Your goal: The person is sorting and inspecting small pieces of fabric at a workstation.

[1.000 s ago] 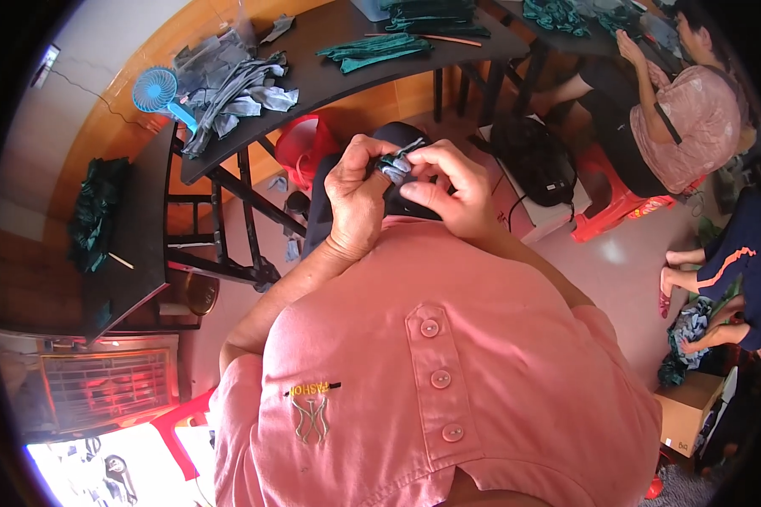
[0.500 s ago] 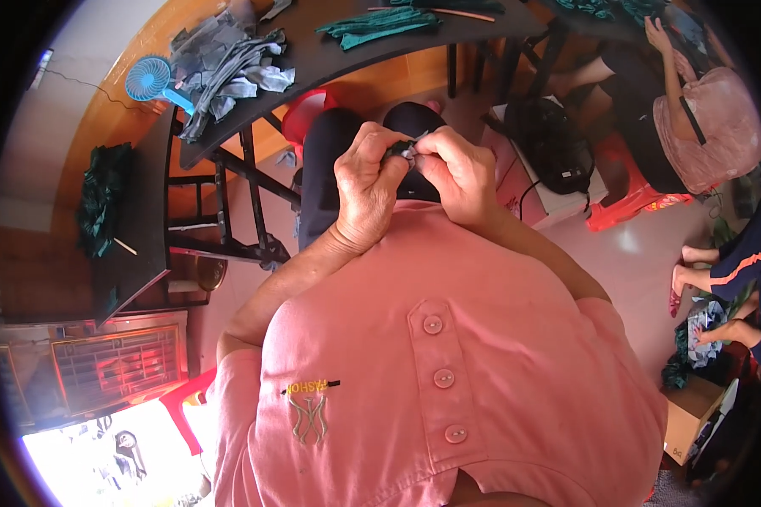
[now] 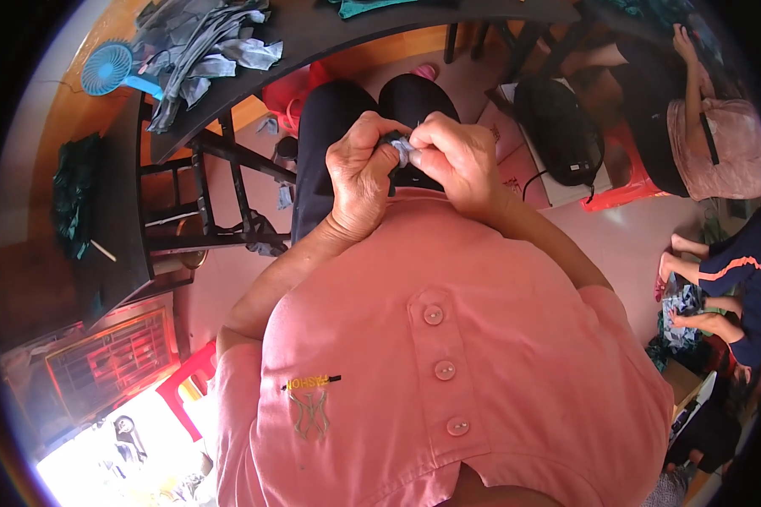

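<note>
My left hand (image 3: 359, 173) is closed round a small bunched piece of grey and dark cloth (image 3: 403, 150), thumb pressed on it. Close against it, my right hand (image 3: 461, 160) pinches the cloth's other side between thumb and fingertips. Both hands are held together above my lap, in front of my pink shirt (image 3: 355, 287). Most of the cloth is hidden by my fingers, and its full shape does not show.
A dark table (image 3: 321, 46) ahead bears a heap of grey cloth strips (image 3: 207, 55) and a blue fan (image 3: 107, 68). Dark green cloth (image 3: 76, 194) lies on the table at left. A black bag (image 3: 558, 131) stands ahead right. Other people sit at right.
The whole view has shifted slightly, with the tables now higher and further left. My fingers have moved a little on the cloth, and more of its grey part shows between them.
</note>
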Motion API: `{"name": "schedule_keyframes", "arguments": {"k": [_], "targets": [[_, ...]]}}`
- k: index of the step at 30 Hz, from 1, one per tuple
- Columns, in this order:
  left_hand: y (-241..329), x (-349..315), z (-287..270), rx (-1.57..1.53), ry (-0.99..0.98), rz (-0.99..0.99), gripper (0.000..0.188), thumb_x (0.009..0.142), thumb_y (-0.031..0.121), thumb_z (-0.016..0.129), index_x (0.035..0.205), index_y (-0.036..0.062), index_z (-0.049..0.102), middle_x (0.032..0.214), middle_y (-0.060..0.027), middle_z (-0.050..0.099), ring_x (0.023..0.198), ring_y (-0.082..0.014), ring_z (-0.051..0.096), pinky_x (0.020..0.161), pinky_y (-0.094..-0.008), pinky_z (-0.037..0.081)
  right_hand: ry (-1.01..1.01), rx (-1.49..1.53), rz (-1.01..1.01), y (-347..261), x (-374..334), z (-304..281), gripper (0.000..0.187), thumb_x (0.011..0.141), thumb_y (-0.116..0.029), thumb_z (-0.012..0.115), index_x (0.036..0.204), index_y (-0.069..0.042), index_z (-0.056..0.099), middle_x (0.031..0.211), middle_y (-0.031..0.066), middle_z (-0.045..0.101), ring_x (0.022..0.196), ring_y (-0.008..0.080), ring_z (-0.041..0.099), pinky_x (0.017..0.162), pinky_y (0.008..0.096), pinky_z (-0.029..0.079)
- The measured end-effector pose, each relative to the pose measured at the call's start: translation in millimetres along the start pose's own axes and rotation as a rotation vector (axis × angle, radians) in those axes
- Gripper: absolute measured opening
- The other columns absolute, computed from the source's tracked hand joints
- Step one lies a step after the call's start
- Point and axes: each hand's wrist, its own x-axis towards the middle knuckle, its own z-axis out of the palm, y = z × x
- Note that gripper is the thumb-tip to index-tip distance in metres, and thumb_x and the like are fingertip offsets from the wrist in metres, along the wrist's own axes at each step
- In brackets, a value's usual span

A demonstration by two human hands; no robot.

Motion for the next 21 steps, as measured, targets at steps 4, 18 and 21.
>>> {"name": "schedule_keyframes", "arguments": {"k": [4,18,21], "targets": [[-26,17,2,0.094,-0.138,0.147,0.019,0.076,-0.010,0.053,0.091,-0.0018,0.061,0.076,-0.0055,0.050,0.067,-0.0148,0.050,0.061,-0.0263,0.043,0.029,0.013,0.159,13,1,-4,0.008,0.078,0.001,0.065,0.082,-0.002,0.058,0.072,0.0117,0.059,0.059,0.0241,0.061,0.054,0.0319,0.045],[-64,38,-2,-0.047,-0.097,-0.076,0.027,0.074,-0.015,0.047,0.092,-0.0019,0.064,0.077,-0.0037,0.052,0.067,-0.0124,0.050,0.059,-0.0247,0.043,0.014,0.144,0.330,41,12,15,0.006,0.081,0.001,0.064,0.085,0.001,0.060,0.071,0.0065,0.060,0.061,0.0105,0.054,0.055,0.0262,0.043],[-67,35,-1,-0.091,-0.079,-0.145,0.027,0.076,-0.014,0.046,0.093,-0.0020,0.064,0.077,-0.0036,0.052,0.067,-0.0122,0.050,0.059,-0.0247,0.042,-0.038,0.282,0.551,40,10,16,0.004,0.084,-0.002,0.060,0.087,-0.001,0.061,0.074,0.0007,0.058,0.065,0.0058,0.050,0.057,0.0222,0.040]]}}
